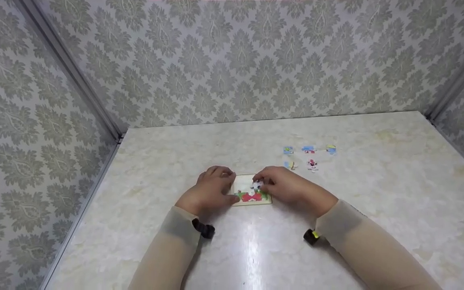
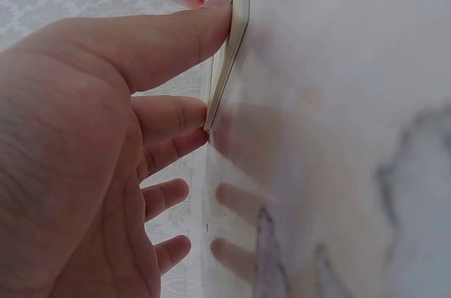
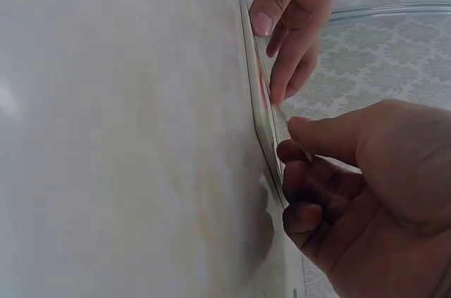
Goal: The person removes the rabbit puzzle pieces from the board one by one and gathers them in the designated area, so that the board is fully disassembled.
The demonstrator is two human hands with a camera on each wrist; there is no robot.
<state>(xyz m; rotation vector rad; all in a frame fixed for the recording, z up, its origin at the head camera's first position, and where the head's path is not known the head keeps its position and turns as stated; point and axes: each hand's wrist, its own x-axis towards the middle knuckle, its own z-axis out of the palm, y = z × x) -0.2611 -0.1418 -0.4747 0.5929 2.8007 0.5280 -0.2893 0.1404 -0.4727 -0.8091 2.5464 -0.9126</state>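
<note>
While the head view looks down on a pale marble table (image 1: pixel 377 193), both hands meet over a small puzzle board (image 1: pixel 252 198) lying flat near the middle. The left hand (image 1: pixel 210 189) rests at the board's left edge, fingers relaxed, steadying it. The right hand (image 1: pixel 286 186) pinches a piece (image 1: pixel 257 185) and holds it over the board's upper part. Five loose pieces (image 1: pixel 308 157) lie to the far right, well apart from the board.

From the left wrist, the thumb (image 2: pixel 176 41) presses the board (image 2: pixel 232 51) at its edge and two fingertips touch its corner; the other fingers hang loose, so this hand is open.

From the right wrist, the right hand (image 3: pixel 366 185) has thumb and forefinger closed on the thin piece (image 3: pixel 280 116) right against the board (image 3: pixel 262 118), with the left hand's fingers (image 3: pixel 292 23) at the far edge.

To seat the piece well, I judge the left hand should keep the board from sliding while the right lines the tabs up flat before pressing, not forcing it in tilted.
</note>
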